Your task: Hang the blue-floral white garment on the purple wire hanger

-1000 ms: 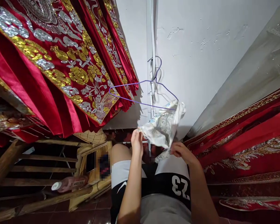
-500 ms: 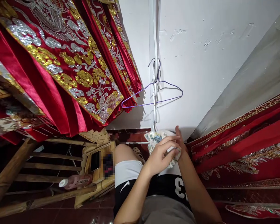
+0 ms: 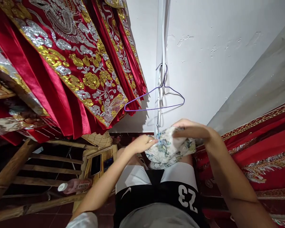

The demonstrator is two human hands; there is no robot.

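A crumpled white cloth with a blue, green and yellow flower print (image 3: 167, 147) is stretched loosely between my hands above my thighs. My left hand (image 3: 142, 144) pinches its left edge, thumb on top. At the upper right of the cloth, my right hand (image 3: 188, 128) is closed on it; its fingertips are partly hidden by the fabric. Beyond my hands, an unloaded purple wire hanger (image 3: 147, 110) hangs from a white strap (image 3: 163, 41) along the wall.
Red drapery with gold and silver sequins (image 3: 91, 80) hangs at left, and more red embroidered fabric (image 3: 270, 148) is at right. Down at the left, a bamboo seat (image 3: 49, 202) holds a pink bottle (image 3: 77, 185) and a phone (image 3: 96, 164).
My hands were close together over the bunched cloth. Now they are apart, left hand to the left and right hand up and over, and the cloth is spread wider.
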